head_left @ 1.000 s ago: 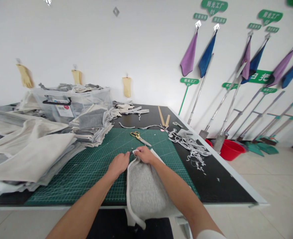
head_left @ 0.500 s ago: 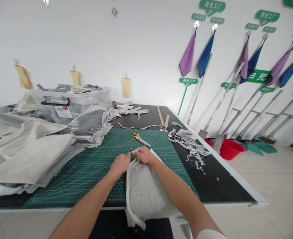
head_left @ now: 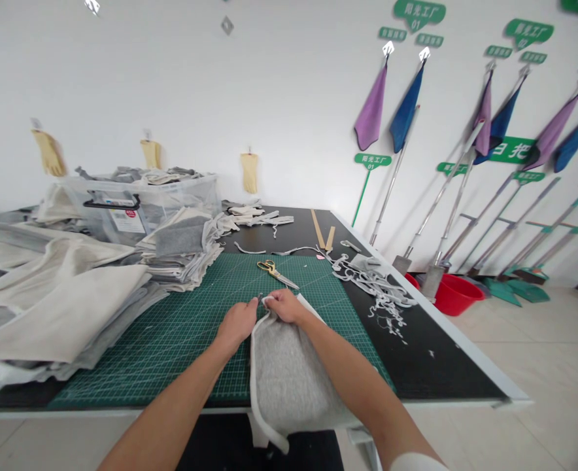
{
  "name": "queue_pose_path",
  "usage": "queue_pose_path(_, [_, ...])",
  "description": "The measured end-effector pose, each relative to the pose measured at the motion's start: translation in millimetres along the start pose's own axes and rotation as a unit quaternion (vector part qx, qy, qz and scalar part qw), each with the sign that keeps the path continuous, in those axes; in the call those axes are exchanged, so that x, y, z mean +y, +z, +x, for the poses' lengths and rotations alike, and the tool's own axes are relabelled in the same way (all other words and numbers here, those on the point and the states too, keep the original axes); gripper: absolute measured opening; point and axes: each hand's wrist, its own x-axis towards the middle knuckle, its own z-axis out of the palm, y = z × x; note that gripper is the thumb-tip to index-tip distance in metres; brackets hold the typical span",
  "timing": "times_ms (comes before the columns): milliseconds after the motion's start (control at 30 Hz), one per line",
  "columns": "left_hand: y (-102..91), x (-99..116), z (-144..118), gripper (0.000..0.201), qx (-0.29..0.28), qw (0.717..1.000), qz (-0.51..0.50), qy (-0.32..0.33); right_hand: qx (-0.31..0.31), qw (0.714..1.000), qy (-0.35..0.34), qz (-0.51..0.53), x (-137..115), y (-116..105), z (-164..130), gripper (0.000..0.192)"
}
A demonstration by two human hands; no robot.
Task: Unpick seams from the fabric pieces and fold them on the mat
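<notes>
A grey cloth piece with a white border (head_left: 284,373) lies on the green cutting mat (head_left: 181,327) and hangs over the table's near edge. My left hand (head_left: 237,322) pinches its top left corner. My right hand (head_left: 283,305) grips the top edge just beside it, fingers closed on the fabric. Gold-handled scissors (head_left: 275,271) lie on the mat a little beyond my hands.
Stacks of grey and cream cloth (head_left: 58,301) fill the table's left side, with a clear plastic bin (head_left: 136,203) behind. White trimmed strips (head_left: 377,288) pile at the right on the black table (head_left: 441,366). Wooden rulers (head_left: 321,232) lie at the back. Mops and a red basin (head_left: 453,294) stand by the wall.
</notes>
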Motion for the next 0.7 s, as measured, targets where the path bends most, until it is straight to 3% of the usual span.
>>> queue_pose_path(233, [1.1,0.9,0.6,0.059,-0.004,1.0,0.013,0.017,0.002,1.0,0.005,0.004,1.4,0.2,0.0,0.026])
queue_pose_path(500, [-24.2,-11.7,3.0,0.07,0.027,0.999,0.044,0.0,0.016,1.0,0.001,0.0,-4.5,0.0,-0.6,0.028])
queue_pose_path(700, [-14.2,-2.9,-12.5,0.06,-0.008,0.998,0.043,0.036,0.045,0.998,-0.031,-0.029,-14.1,-4.6,8.3,0.034])
